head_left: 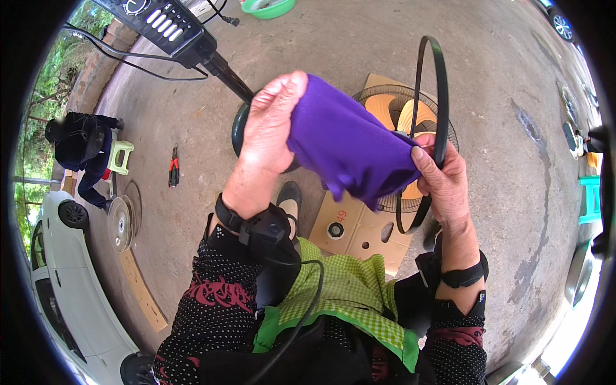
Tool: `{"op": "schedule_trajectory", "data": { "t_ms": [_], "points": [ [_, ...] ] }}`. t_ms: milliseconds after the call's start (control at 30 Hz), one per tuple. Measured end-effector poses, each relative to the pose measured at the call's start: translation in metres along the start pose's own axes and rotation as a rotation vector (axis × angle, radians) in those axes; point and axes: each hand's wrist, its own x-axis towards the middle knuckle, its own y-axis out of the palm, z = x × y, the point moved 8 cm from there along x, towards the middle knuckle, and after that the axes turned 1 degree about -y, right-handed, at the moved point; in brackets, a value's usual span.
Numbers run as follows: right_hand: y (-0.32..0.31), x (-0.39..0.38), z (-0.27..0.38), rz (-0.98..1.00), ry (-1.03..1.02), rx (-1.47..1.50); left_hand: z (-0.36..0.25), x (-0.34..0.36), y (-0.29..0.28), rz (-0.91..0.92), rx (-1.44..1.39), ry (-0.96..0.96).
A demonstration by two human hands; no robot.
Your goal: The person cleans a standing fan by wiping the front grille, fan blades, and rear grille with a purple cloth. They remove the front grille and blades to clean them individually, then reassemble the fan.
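My left hand (273, 122) is closed on the upper left end of a purple cloth (346, 144), held stretched out in front of me. In my right hand (443, 179) are the cloth's other end, pinched under the thumb, and a black plastic hoop (441, 77), held upright at the right. Behind them, a fan's wire grille with pale orange blades (382, 109) lies over cardboard (333, 224). A black fan stand with a control panel (165, 29) slants in from the upper left, its base (240, 128) partly hidden by my left hand.
At left a crouching person (80, 138) works by a green stool (120, 156), metal discs (120, 221) and a white car (64, 276). Red-handled pliers (173, 167) lie on the concrete. A green basin (268, 6) is at the top, a turquoise stool (589, 199) at the right.
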Motion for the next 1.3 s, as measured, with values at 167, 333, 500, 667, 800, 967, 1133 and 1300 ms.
{"op": "schedule_trajectory", "data": {
  "t_ms": [167,333,500,667,800,967,1133,1300],
  "points": [
    [-0.015,0.002,0.015,-0.058,-0.112,0.096,-0.007,0.005,-0.016,-0.087,0.04,-0.107],
    [-0.027,0.001,0.02,-0.144,-0.206,0.176,0.032,-0.003,-0.008,0.13,0.52,-0.511],
    [-0.037,-0.002,0.026,-0.177,-0.233,0.219,0.114,-0.05,0.02,0.705,0.769,-0.997],
    [-0.027,-0.009,0.022,-0.151,-0.161,0.072,0.142,-0.108,0.049,1.113,0.387,-1.264],
    [-0.012,-0.015,0.023,-0.061,-0.124,-0.054,0.132,-0.117,0.075,1.258,0.183,-1.067],
    [-0.014,-0.016,0.033,-0.142,-0.22,-0.103,0.102,-0.085,0.08,0.858,0.331,-0.653],
    [-0.014,-0.023,0.031,-0.067,-0.188,-0.137,0.07,-0.057,0.065,0.539,0.417,-0.313],
    [0.02,-0.033,0.0,0.111,-0.091,-0.22,0.076,-0.074,0.095,0.638,1.232,0.72]
  ]
}}
